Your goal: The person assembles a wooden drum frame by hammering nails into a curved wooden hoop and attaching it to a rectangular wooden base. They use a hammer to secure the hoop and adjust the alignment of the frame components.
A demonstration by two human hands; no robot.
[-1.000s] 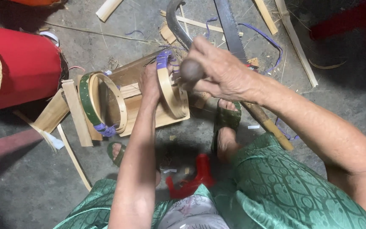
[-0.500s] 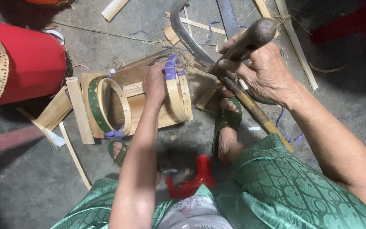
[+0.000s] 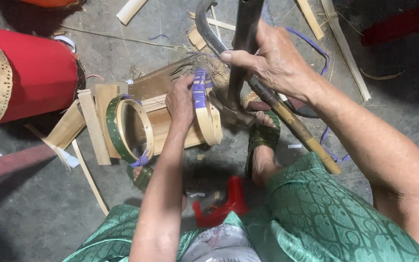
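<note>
Bamboo hoop [image 3: 208,116] with purple binding, upright on a wooden block [image 3: 156,111] on the floor; likely light, thin and springy, prone to splitting, best steadied at its rim. Left hand [image 3: 180,103] is closed around the hoop's top edge. Right hand [image 3: 272,60] is wrapped tight around a hammer [image 3: 236,73], head down beside the hoop.

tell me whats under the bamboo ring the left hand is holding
The bamboo ring stands on edge on a wooden block, steadied by the left hand. The contact spot is hidden by the hand.
</note>
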